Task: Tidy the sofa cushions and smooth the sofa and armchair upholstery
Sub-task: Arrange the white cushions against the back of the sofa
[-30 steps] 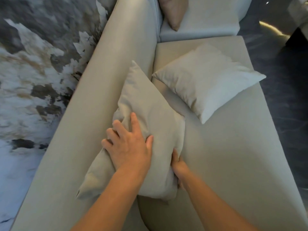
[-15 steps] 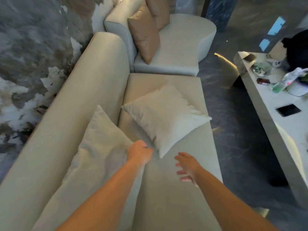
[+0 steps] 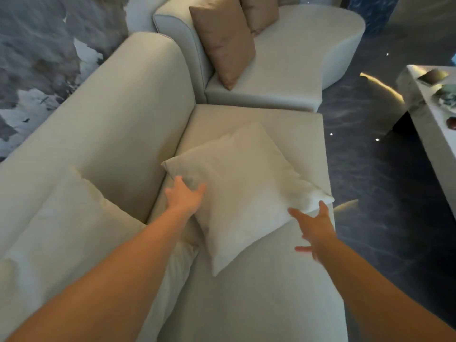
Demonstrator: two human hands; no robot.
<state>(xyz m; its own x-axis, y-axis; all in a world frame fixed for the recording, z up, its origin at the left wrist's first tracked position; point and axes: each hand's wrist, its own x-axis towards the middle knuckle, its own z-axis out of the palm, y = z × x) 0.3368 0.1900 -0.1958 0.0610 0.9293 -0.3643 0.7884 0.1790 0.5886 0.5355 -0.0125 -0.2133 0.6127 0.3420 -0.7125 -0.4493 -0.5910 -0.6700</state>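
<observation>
A cream square cushion [image 3: 246, 186] lies flat and skewed on the beige sofa seat [image 3: 266, 304]. My left hand [image 3: 185, 196] is open, fingers spread, over the cushion's left corner. On the other side my right hand [image 3: 314, 229] is open too, at the cushion's right edge just below its right corner. A second cream cushion [image 3: 74, 238] leans against the sofa backrest [image 3: 111, 114] at the lower left, partly under my left forearm.
A pale armchair [image 3: 296, 58] adjoins the sofa's far end, with two tan cushions [image 3: 222, 43] upright against its back. A white low table [image 3: 429, 114] with small items stands at the right. Dark glossy floor [image 3: 382, 193] runs between sofa and table.
Both hands let go of the leaning cushion and reached forward to the flat cushion. My head moved closer to the sofa's far end.
</observation>
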